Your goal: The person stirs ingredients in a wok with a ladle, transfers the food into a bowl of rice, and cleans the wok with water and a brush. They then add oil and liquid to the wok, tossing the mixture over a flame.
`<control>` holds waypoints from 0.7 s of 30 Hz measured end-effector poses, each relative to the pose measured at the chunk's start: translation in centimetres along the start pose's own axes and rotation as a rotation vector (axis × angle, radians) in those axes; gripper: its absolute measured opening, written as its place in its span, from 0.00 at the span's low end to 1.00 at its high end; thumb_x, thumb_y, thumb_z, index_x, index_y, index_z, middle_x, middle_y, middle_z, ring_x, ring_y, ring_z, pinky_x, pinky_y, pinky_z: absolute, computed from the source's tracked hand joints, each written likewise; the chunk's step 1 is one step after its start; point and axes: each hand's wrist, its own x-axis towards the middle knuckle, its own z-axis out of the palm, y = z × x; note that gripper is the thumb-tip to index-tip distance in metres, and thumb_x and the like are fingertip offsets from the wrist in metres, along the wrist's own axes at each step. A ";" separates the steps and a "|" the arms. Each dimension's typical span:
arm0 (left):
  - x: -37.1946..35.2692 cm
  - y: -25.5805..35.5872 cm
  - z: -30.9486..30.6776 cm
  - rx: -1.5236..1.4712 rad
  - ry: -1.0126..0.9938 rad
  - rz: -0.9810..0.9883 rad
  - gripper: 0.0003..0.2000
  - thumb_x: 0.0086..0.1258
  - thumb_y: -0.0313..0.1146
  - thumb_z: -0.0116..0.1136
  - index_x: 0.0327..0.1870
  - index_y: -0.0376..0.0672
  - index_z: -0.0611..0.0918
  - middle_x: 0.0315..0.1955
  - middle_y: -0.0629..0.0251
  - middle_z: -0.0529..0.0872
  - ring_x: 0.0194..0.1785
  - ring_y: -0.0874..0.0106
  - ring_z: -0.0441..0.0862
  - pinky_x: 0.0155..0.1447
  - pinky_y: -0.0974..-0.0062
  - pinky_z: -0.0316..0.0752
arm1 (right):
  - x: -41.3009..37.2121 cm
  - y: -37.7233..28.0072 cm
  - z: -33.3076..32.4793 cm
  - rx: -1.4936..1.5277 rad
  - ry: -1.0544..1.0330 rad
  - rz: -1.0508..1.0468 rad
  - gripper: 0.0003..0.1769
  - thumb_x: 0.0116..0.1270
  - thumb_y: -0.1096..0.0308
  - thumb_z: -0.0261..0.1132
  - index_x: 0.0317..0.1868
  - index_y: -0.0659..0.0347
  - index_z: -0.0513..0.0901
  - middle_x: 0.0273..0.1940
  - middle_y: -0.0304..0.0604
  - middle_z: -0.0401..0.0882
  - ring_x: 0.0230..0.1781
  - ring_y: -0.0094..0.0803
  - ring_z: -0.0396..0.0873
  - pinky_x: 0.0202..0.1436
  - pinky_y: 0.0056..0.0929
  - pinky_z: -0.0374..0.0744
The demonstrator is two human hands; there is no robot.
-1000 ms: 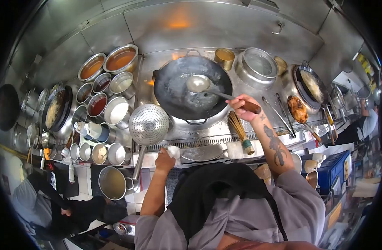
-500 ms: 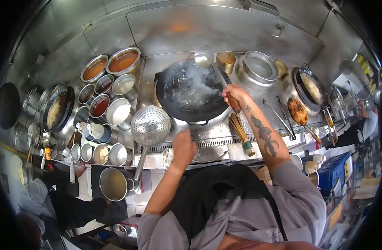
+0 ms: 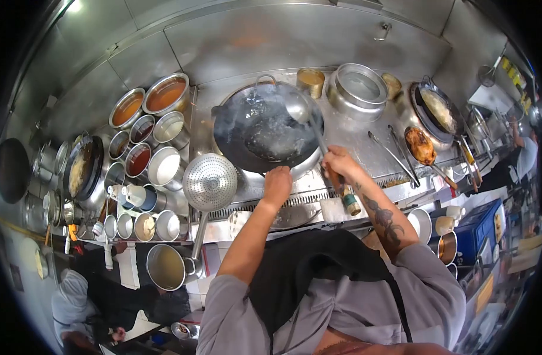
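A dark, steaming wok (image 3: pixel 238 145) sits on the burner with a little liquid in its bottom. My left hand (image 3: pixel 278 184) is closed at the wok's near rim, its fingers over the small loop handle there, which they hide. My right hand (image 3: pixel 337 163) grips the wooden handle of a long steel ladle (image 3: pixel 297 108). The ladle's bowl hangs over the far right part of the wok. Below my right hand a bamboo wok brush (image 3: pixel 350 205) lies on the stove's front ledge, partly hidden by that hand. A perforated strainer (image 3: pixel 210 182) rests left of the wok.
Steel pots of sauce (image 3: pixel 166 94) and several small containers (image 3: pixel 167 225) stand at the left. A large lidded pot (image 3: pixel 358 89) and a tin can (image 3: pixel 310 83) are behind at the right. Tongs (image 3: pixel 394 158) lie right. A co-worker (image 3: pixel 75 296) is at the lower left.
My left hand has moved forward and closed at the wok's near rim. My right hand has come nearer to me, and the ladle's bowl has moved from the far rim to over the wok.
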 end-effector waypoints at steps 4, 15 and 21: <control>0.2 2.5 -2.0 -0.205 0.252 -0.025 0.12 0.67 0.37 0.52 0.39 0.35 0.78 0.30 0.51 0.80 0.39 0.55 0.79 0.45 0.59 0.72 | -2.9 -0.5 3.5 0.198 -0.234 0.079 0.07 0.64 0.70 0.56 0.38 0.65 0.75 0.23 0.38 0.74 0.17 0.25 0.72 0.22 0.26 0.72; -7.2 0.1 -14.3 -1.800 -0.100 -1.110 0.20 0.69 0.50 0.47 0.47 0.40 0.72 0.37 0.60 0.79 0.35 0.68 0.80 0.36 0.72 0.79 | -1.2 8.6 -1.8 -1.047 0.134 -0.330 0.19 0.60 0.62 0.62 0.45 0.69 0.78 0.42 0.58 0.79 0.44 0.49 0.80 0.47 0.45 0.77; -9.4 -3.8 -15.5 -1.035 -0.410 -0.966 0.12 0.63 0.30 0.52 0.47 0.41 0.70 0.32 0.59 0.79 0.29 0.69 0.79 0.28 0.71 0.76 | -0.5 17.8 -5.6 -1.308 0.076 0.055 0.24 0.54 0.61 0.66 0.47 0.68 0.75 0.42 0.58 0.78 0.46 0.53 0.78 0.52 0.42 0.77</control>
